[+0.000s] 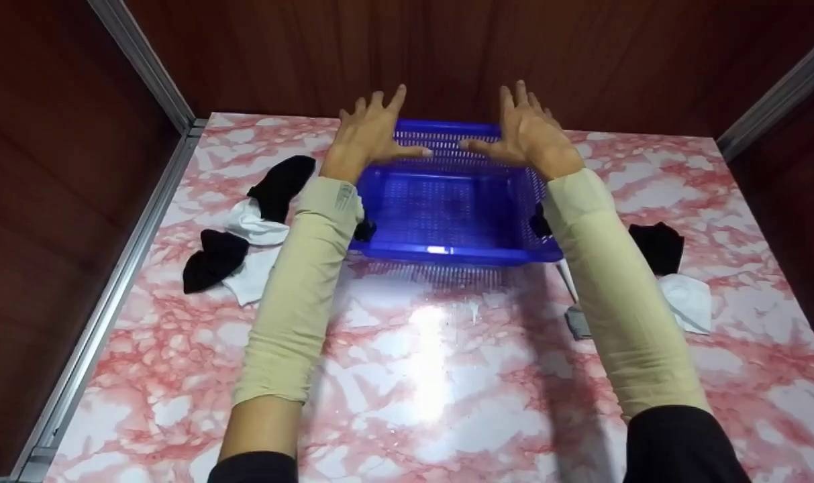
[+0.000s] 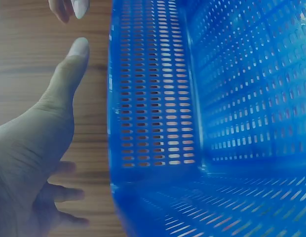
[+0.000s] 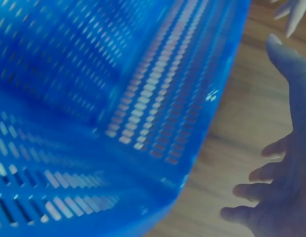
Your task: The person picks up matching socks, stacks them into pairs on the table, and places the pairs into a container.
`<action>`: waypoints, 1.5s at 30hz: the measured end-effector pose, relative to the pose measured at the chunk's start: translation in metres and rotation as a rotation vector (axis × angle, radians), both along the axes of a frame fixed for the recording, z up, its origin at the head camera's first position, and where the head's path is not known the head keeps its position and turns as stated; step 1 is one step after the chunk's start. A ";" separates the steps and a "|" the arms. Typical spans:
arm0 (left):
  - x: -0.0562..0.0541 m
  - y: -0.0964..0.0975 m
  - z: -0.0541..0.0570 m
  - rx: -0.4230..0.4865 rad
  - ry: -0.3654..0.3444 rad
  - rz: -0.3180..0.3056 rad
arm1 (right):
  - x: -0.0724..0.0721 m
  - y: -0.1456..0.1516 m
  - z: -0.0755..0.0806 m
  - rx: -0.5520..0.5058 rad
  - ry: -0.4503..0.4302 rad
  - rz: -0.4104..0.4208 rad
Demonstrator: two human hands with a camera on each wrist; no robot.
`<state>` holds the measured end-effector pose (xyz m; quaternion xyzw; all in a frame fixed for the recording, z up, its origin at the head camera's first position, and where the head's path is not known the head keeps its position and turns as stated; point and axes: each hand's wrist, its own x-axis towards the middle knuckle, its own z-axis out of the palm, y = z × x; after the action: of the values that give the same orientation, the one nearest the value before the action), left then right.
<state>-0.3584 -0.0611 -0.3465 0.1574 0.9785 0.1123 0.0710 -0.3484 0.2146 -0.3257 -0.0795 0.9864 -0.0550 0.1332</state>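
Note:
A blue perforated plastic basket (image 1: 440, 251) stands at the back of the marbled table, with nothing visible inside. My left hand (image 1: 370, 134) is spread above its back left corner, and my right hand (image 1: 531, 131) is spread above its back right corner. Both thumbs point inward towards each other, and neither hand holds anything. In the left wrist view the left hand (image 2: 34, 143) appears beside the rim of the basket (image 2: 113, 98), apart from it. The right wrist view likewise has a gap between the right hand (image 3: 281, 148) and the basket (image 3: 192, 163).
Left of the basket lie black cloth pieces (image 1: 282, 184) and white ones (image 1: 256, 225), resembling socks. On the right are another black piece (image 1: 658, 247), a white piece (image 1: 688, 302) and a small grey piece (image 1: 578, 323), partly behind the right sleeve. A brown wooden panel (image 1: 447, 60) rises behind.

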 end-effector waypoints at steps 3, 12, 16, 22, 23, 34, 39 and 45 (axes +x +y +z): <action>0.004 -0.004 0.010 0.038 -0.015 -0.018 | 0.005 -0.007 0.007 -0.009 0.036 0.023; 0.020 -0.026 0.041 0.225 -0.067 -0.040 | 0.023 -0.041 0.025 -0.053 0.158 0.120; 0.035 -0.043 0.047 0.254 -0.065 -0.033 | 0.032 -0.063 0.025 -0.092 0.187 0.174; 0.056 -0.064 0.049 0.286 -0.036 -0.056 | 0.047 -0.086 0.021 -0.177 0.232 0.250; 0.058 -0.067 0.049 0.290 -0.034 -0.054 | 0.049 -0.089 0.021 -0.186 0.234 0.258; 0.087 -0.103 0.028 0.371 -0.048 0.015 | 0.077 -0.122 0.008 -0.343 0.183 0.391; 0.099 -0.121 0.014 0.368 -0.006 0.062 | 0.089 -0.136 0.003 -0.384 0.179 0.436; 0.105 -0.135 0.005 0.377 0.058 0.087 | 0.101 -0.151 0.002 -0.446 0.246 0.538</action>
<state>-0.2531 -0.1958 -0.3416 0.1287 0.9477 0.2921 0.0073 -0.2473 0.0639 -0.3238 -0.3691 0.9025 -0.2218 0.0026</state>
